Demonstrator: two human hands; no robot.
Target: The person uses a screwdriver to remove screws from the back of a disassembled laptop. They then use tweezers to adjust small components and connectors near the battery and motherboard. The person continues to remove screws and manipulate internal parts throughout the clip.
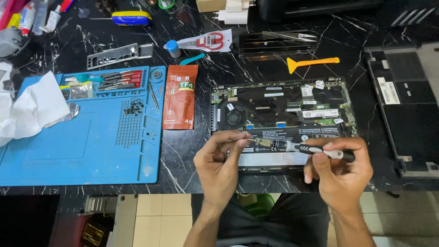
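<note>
On the bench's left lies our blue mat [82, 137]; over the opened laptop [281, 116] our left hand [219, 162] pinches the bit to steady it, while our right hand [338, 171] grips the screwdriver [304, 148].

free: bare table [187, 155] left of open laptop [279, 114] | blocked: blue mat [82, 146] (screws on it)

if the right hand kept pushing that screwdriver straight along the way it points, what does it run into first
Probably the left hand's fingertips. The right hand holds the screwdriver pointing left over the opened laptop, its tip beside the left hand. Depth at the tip is unclear.
</note>
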